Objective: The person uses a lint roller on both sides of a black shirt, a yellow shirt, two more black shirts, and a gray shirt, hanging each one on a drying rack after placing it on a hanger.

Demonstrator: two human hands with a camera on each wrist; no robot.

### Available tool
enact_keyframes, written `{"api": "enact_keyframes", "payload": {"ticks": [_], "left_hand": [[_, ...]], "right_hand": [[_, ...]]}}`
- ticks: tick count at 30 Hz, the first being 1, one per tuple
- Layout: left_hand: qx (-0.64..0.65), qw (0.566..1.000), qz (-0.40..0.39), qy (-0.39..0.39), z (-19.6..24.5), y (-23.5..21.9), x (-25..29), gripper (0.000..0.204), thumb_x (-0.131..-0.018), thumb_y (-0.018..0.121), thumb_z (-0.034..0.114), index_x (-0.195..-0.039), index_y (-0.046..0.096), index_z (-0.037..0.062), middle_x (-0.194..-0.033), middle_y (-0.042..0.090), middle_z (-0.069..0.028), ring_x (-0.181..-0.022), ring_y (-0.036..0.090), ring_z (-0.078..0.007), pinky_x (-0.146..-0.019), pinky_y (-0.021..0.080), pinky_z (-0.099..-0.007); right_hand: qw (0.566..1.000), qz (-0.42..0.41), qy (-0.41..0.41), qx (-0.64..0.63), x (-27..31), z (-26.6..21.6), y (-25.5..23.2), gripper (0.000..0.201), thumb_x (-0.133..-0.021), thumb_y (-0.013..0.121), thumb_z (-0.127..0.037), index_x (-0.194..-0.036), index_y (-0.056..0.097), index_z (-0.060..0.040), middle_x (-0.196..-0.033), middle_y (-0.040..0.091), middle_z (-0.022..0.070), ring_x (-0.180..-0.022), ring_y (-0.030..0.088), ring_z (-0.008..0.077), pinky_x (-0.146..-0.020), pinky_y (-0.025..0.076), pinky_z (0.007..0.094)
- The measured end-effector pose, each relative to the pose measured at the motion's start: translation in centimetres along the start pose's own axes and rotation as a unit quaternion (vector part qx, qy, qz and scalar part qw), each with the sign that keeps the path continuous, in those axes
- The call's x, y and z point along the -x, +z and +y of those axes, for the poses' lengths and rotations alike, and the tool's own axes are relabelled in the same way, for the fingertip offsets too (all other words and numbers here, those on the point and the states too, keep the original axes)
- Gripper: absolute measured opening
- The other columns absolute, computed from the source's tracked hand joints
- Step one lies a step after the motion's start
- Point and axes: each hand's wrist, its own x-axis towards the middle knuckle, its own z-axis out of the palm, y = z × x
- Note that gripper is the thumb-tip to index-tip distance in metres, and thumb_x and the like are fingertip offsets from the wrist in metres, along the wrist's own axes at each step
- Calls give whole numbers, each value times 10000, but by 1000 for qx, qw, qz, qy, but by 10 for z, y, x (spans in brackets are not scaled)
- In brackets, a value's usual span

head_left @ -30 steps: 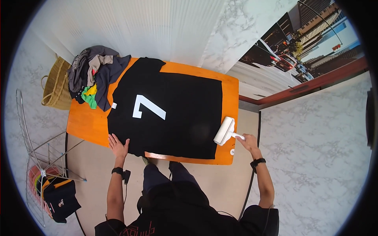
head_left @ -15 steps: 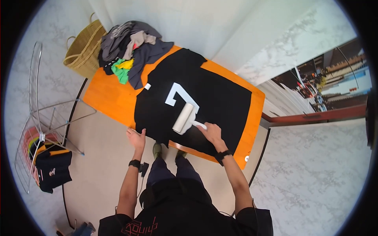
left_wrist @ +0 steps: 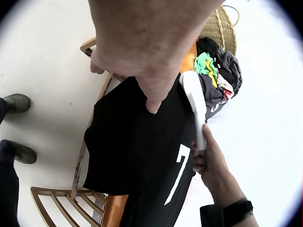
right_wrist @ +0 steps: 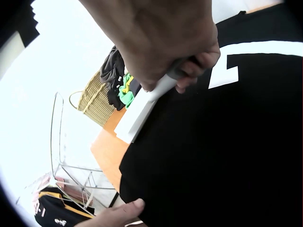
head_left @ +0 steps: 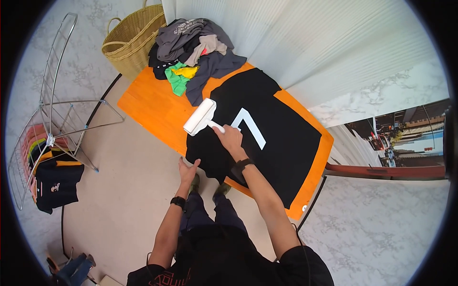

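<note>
A black shirt point(head_left: 281, 128) with a white 7 lies spread on the orange table point(head_left: 152, 102). My right hand point(head_left: 231, 140) grips the handle of a white lint roller point(head_left: 201, 116), whose head is over the shirt's collar end. In the right wrist view the fingers of my right hand point(right_wrist: 170, 52) curl round the handle. At the shirt's near edge, my left hand point(head_left: 188, 169) has its fingers extended and holds nothing; the left wrist view shows its thumb over the black cloth. Whether it touches the cloth, I cannot tell.
Crumpled clothes point(head_left: 210, 52) are heaped at the table's far left end, beside a wicker basket point(head_left: 136, 40). A metal drying rack point(head_left: 50, 138) with small shirts point(head_left: 57, 183) stands on the left. A corrugated white panel point(head_left: 305, 43) rises behind the table.
The roller has travelled in my right hand from the shirt's hem end, across the 7, to the collar end. My left hand has come off the shirt's edge. The head view has turned leftward.
</note>
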Motion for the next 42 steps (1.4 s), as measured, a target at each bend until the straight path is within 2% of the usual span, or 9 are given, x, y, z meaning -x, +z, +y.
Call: {"api": "enact_keyframes", "payload": {"ticks": [2, 5, 7, 8, 10, 18, 26, 37, 42], "left_hand": [[-34, 999, 22, -9, 14, -12, -1, 851, -750, 817, 368, -1348, 412, -83, -1357, 454, -290, -1242, 475, -422, -1027, 403, -433], [-97, 992, 47, 66, 46, -28, -5, 869, -710, 840, 288, -1389, 404, -34, -1375, 449, -264, -1261, 450, -435, -1054, 384, -446], [-201, 949, -17, 243, 51, -29, -14, 968, -669, 851, 241, -1463, 344, 18, -1464, 384, -237, -1352, 373, -412, -1106, 336, -452], [-201, 947, -25, 250, 64, -32, -13, 968, -669, 851, 241, -1463, 344, 18, -1464, 384, -237, -1352, 373, -412, -1106, 336, -452], [-260, 883, -81, 384, 91, -39, -9, 1021, -649, 858, 225, -1487, 314, 15, -1524, 318, -234, -1422, 278, -404, -1150, 281, -452], [-357, 828, -142, 409, 59, -33, -27, 1032, -725, 801, 421, -1508, 270, 7, -1581, 228, -215, -1462, 224, -368, -1174, 216, -484], [-381, 816, -154, 407, 57, -32, -31, 1028, -752, 789, 421, -1531, 239, 39, -1601, 202, -180, -1467, 202, -383, -1172, 203, -518], [-415, 809, -165, 382, 56, -30, -34, 1041, -753, 793, 399, -1539, 212, 41, -1605, 178, -191, -1464, 197, -394, -1186, 206, -468], [-421, 812, -172, 366, 59, -28, -34, 1054, -748, 796, 399, -1541, 202, 39, -1606, 170, -193, -1465, 192, -396, -1187, 206, -466]], "right_hand": [[1000, 12, -19, -10, 4, 0, -11, 571, -895, 581, -573, -760, 677, -27, -710, 669, 193, -723, 674, 379, -652, 520, 464], [1000, 0, -21, 10, 37, 23, -39, 537, -889, 601, -554, -780, 687, -35, -702, 669, 181, -707, 674, 367, -640, 521, 452], [999, -33, -12, 29, 68, 49, -55, 518, -885, 612, -543, -793, 694, -39, -698, 670, 175, -697, 674, 362, -635, 523, 445], [998, -43, -4, 41, 85, 64, -61, 512, -883, 616, -538, -801, 698, -40, -697, 671, 174, -693, 674, 360, -634, 524, 444], [997, -57, 22, 56, 121, 97, -75, 507, -872, 621, -543, -774, 686, -50, -702, 670, 172, -696, 668, 370, -619, 519, 455], [982, -74, 156, 75, 261, 224, -139, 531, -881, 607, -573, -847, 706, -52, -695, 662, 182, -716, 665, 383, -659, 525, 451], [952, -110, 270, 90, 377, 315, -182, 595, -863, 593, -626, -907, 724, -47, -733, 676, 196, -758, 671, 368, -721, 527, 446], [916, -46, 394, 68, 461, 336, -217, 530, -846, 630, -593, -817, 720, -71, -701, 675, 157, -713, 663, 351, -680, 520, 448], [939, 60, 338, -6, 406, 307, -188, 515, -864, 628, -568, -835, 714, -61, -724, 677, 167, -714, 662, 369, -665, 519, 447]]}}
